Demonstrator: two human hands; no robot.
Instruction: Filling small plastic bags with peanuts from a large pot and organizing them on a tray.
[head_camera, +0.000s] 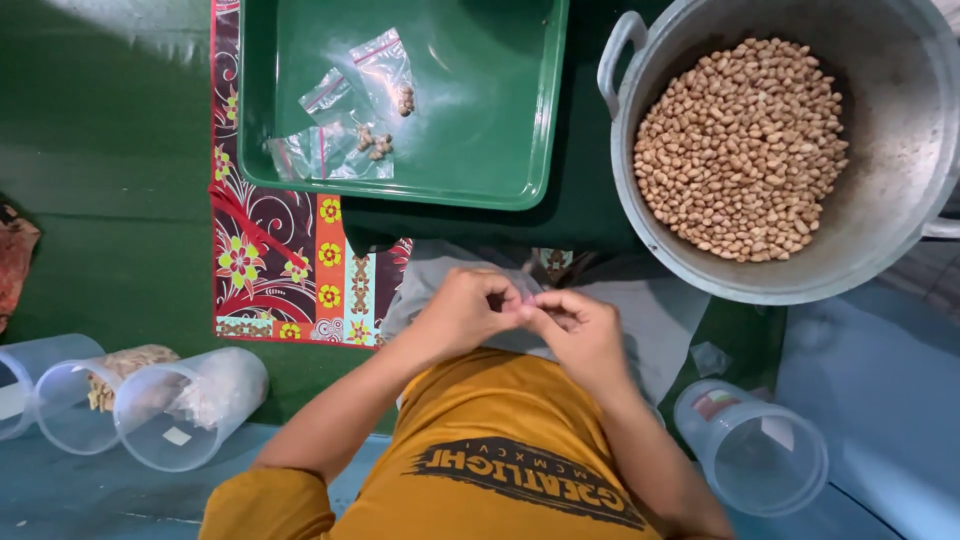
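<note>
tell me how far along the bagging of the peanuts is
Done: three small bags with a few peanuts lie in the green tray. In hand: both hands, left and right, pinch something small together, too hidden to name. Left: the pot holds many loose peanuts.

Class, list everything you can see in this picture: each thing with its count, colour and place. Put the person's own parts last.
Tray: one, green, top centre.
Small bags: about three, clear with red strips, a few nuts inside, in the tray.
Pot: one, grey metal, top right.
Peanuts: many, tan, in the pot.
Patterned mat: one, red floral, under the tray.
Jars: four, clear plastic, three lower left, one lower right.
Left hand and right hand: fingertips pinched together, centre.
</note>
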